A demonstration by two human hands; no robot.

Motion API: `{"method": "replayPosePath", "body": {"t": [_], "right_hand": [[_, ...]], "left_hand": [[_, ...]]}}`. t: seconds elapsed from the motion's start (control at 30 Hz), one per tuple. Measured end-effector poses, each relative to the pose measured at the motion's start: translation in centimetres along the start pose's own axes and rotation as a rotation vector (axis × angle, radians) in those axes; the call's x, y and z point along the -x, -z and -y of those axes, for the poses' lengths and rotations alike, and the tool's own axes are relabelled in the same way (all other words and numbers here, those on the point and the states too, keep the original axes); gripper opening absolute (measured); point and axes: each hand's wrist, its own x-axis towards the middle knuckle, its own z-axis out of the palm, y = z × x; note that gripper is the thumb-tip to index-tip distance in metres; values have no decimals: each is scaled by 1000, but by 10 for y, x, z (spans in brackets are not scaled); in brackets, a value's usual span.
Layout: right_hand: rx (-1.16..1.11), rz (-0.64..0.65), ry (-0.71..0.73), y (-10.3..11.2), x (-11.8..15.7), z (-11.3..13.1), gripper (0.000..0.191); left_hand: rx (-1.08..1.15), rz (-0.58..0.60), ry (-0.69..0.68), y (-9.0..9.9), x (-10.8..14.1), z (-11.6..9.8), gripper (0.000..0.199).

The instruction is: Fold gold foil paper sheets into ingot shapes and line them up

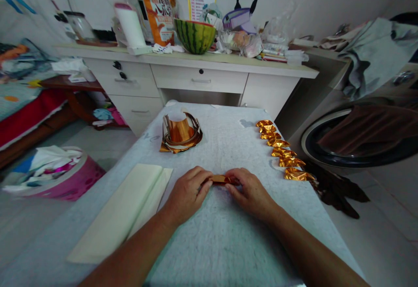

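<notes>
Between my two hands, low over the cloth-covered table (225,234), is a small folded piece of copper-coloured foil paper (219,180). My left hand (189,191) pinches its left end between thumb and fingers. The right end is gripped the same way by my right hand (250,190). Beyond my left hand sits a curled stack of shiny copper foil sheets (179,132). Several folded gold foil pieces (282,152) form a row along the table's right edge. Pale yellow paper sheets (120,213) lie folded to the left of my left hand.
A white drawer cabinet (199,78) stands behind the table, bearing a watermelon half (195,36), an orange bag (160,12) and plastic bags. At the right is a washing machine (352,134) with clothes on it. A pink bin (75,173) stands at the left.
</notes>
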Motion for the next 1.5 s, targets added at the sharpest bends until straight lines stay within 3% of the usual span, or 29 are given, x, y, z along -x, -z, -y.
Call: {"method": "replayPosePath", "body": {"t": [0.2, 0.43, 0.57, 0.73, 0.93, 1.07, 1.27, 1.5], "right_hand": [[-121, -22, -39, -1, 0, 0, 13], [-223, -76, -77, -4, 2, -2, 8], [-258, -54, -53, -3, 2, -2, 5], [-238, -18, -25, -4, 3, -2, 20], [-205, 62, 77, -2, 3, -4, 17], [-391, 62, -14, -2, 1, -8, 10], [-876, 64, -173, 0, -4, -15, 23], [-988, 31, -253, 7, -6, -25, 24]], "left_hand": [[59, -75, 16, 1, -1, -3, 15], [70, -79, 92, 1, -3, -4, 16], [94, -65, 117, 2, -4, -6, 20], [130, -55, 205, 4, -6, -6, 22], [155, -63, 250, 5, -7, -6, 21], [221, -78, 234, 5, -6, -7, 22], [224, 46, 187, 14, -3, -26, 21], [152, 235, 215, 33, -19, -44, 26]]}}
